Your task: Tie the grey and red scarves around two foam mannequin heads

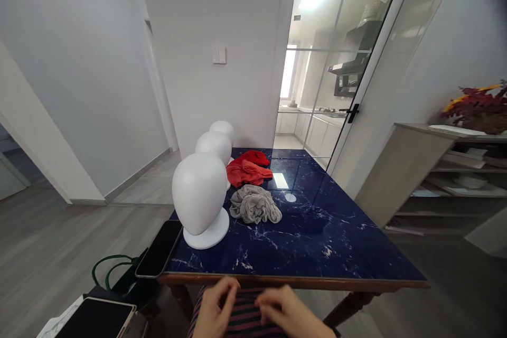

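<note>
My left hand [216, 307] is over my lap, just in front of the table's near edge. Its fingers are loosely curved, with a gap between thumb and forefinger and nothing held. Beside it, my right hand [284, 308] is also bent but apart at the fingertips, slightly blurred and holding nothing. Beyond them on the dark blue marbled table [309, 243] stands a white mannequin head [200, 193] on a round base. Two more white mannequin heads [214, 143] line up behind it, partly hidden. A crumpled grey cloth [255, 205] lies right of the nearest head, with red cloths [250, 168] behind it.
A black phone [160, 248] lies at the table's left edge. Below left are a dark bag with green handles [113, 269] and a tablet-like device [97, 317]. A glass door [317, 63] stands behind the table, and a shelf unit [428, 169] at right.
</note>
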Tool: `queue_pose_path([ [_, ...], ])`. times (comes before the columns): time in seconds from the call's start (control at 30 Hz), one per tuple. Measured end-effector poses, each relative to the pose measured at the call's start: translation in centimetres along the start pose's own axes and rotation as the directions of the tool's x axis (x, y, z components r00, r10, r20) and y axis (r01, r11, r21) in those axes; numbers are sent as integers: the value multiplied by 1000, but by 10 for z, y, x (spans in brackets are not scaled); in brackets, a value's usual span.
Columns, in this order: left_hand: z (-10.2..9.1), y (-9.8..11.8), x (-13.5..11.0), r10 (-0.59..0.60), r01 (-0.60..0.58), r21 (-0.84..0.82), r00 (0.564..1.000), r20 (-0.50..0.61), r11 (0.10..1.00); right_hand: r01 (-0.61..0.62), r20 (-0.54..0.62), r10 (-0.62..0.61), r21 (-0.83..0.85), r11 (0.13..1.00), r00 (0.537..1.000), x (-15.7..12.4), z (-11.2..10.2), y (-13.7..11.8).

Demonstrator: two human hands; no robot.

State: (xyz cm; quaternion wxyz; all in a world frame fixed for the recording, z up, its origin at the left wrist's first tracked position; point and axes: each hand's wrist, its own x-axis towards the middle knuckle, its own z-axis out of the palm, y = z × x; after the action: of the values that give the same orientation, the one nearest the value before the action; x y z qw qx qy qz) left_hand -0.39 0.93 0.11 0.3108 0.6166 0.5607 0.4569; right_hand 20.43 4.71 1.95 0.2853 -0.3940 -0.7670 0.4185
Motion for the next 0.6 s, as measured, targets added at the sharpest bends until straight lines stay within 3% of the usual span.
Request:
queue_pose_path([
  [0.07, -8, -5, 18, -37, 30, -32, 972, -233, 999, 57, -90, -57, -5, 998, 994, 29, -13, -1],
  [0.13, -19, -12, 35, -86, 68, -54, 846, -526, 996, 87, -321, -107, -76, 993, 941, 68, -29, 5],
  [0.17, -24, -15, 44, -92, 73, -55, 778, -622, 996, 64, -434, -112, -123, 990, 894, 89, -37, 11],
  [0.2, -30, -19, 52, -79, 66, -45, 736, -672, 997, 33, -491, -131, -203, 979, 861, 109, -42, 18],
  [0.23, -35, -23, 60, -45, 49, -13, 722, -691, 999, -12, -503, -148, -300, 954, 851, 129, -46, 25],
  [0.27, -40, -27, 69, 0, 30, 32, 722, -692, 999, -69, -502, -145, -383, 921, 853, 146, -47, 31],
  [0.4, -55, -38, 101, 99, 15, 182, 791, -603, 983, -206, -406, -72, -600, 773, 911, 191, -33, 48],
  [0.5, -60, -39, 121, 81, -13, 129, 836, -542, 992, -255, -382, 0, -615, 746, 924, 203, -23, 54],
  [0.6, -63, -37, 132, 42, -41, 13, 864, -502, 999, -268, -395, 11, -602, 752, 918, 203, -29, 60],
])
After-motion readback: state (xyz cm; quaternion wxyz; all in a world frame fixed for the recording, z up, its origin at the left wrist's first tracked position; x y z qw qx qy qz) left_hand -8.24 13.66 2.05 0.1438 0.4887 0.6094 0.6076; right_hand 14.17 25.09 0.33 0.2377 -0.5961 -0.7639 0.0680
